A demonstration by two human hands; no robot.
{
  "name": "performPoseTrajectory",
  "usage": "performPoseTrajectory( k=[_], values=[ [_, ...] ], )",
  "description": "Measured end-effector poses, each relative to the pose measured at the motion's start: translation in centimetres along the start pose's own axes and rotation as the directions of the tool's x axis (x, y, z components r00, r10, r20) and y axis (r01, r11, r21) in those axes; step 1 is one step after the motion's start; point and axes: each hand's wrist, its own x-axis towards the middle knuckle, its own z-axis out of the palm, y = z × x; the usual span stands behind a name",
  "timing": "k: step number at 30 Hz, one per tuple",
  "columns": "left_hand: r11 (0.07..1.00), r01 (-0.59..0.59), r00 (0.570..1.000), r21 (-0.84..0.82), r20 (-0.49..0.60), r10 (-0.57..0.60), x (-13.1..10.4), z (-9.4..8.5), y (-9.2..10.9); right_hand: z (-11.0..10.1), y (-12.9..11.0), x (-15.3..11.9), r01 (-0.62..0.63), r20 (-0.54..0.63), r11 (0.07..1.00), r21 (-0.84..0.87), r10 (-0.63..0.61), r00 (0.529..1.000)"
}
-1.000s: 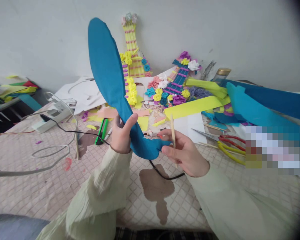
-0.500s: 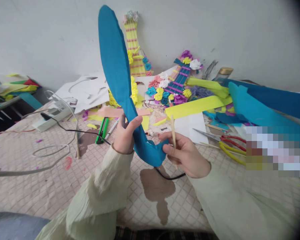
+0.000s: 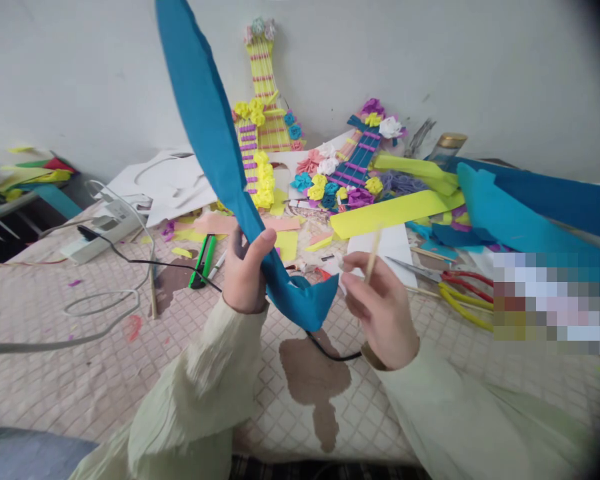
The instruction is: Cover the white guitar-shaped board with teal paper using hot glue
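While the left hand (image 3: pixel 246 275) grips the blue form (image 3: pixel 205 113) by its narrow neck, the form's broad upper end is cut off by the top edge of the view. Its hooked lower end projects over the tablecloth (image 3: pixel 95 380) toward the right hand (image 3: pixel 384 313). That hand is closed lightly around a pale stick (image 3: pixel 373 258), blurred; whether its fingertips touch the blue tip cannot be told, and the small whitish matter beside them is indistinct. A black cable (image 3: pixel 150 263) passes out of sight behind the left hand. A mosaic patch (image 3: pixel 555 303) hides the ends of the scissors (image 3: pixel 447 275).
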Motion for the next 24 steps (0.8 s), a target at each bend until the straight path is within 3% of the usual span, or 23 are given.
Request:
performPoseTrajectory(
  k=[2, 4, 6, 9, 12, 16, 20, 24],
  values=[
    [0.995, -0.092, 0.993, 0.024, -0.068, 0.094, 0.2, -0.1, 0.0, -0.2, -0.1, 0.0, 0.022, -0.027, 0.999, 0.036, -0.021, 0.999],
    [0.982, -0.178, 0.974, 0.058, -0.129, 0.184, 0.4, -0.1, -0.2, -0.1, 0.0, -0.1, -0.086, 0.078, 0.995, 0.044, 0.082, 0.994],
    [0.965, -0.24, 0.955, 0.107, -0.154, 0.255, 0.4, -0.2, -0.4, 0.1, 0.1, -0.3, -0.225, 0.213, 0.974, 0.011, 0.218, 0.953],
    [0.94, -0.293, 0.936, 0.174, -0.147, 0.319, 0.5, -0.3, -0.8, 0.6, 0.2, -0.5, -0.35, 0.303, 0.937, -0.006, 0.335, 0.892],
    [0.941, -0.293, 0.933, 0.169, -0.164, 0.319, 0.4, -0.4, -1.0, 0.9, 0.2, -0.4, -0.42, 0.354, 0.907, 0.024, 0.385, 0.853],
    [0.975, -0.197, 0.957, 0.104, -0.195, 0.215, 0.2, -0.2, -1.0, 0.7, 0.3, -0.1, -0.487, 0.414, 0.873, 0.034, 0.431, 0.802],
    [0.988, -0.143, 0.967, 0.054, -0.203, 0.151, 0.1, 0.2, -0.8, 0.3, 0.1, 0.1, -0.44, 0.381, 0.894, 0.088, 0.378, 0.844],
    [0.999, -0.049, 0.975, -0.005, -0.219, 0.046, 0.5, 0.1, -0.9, 0.2, 0.0, 0.0, -0.306, 0.358, 0.95, 0.062, 0.265, 0.895]
  ],
)
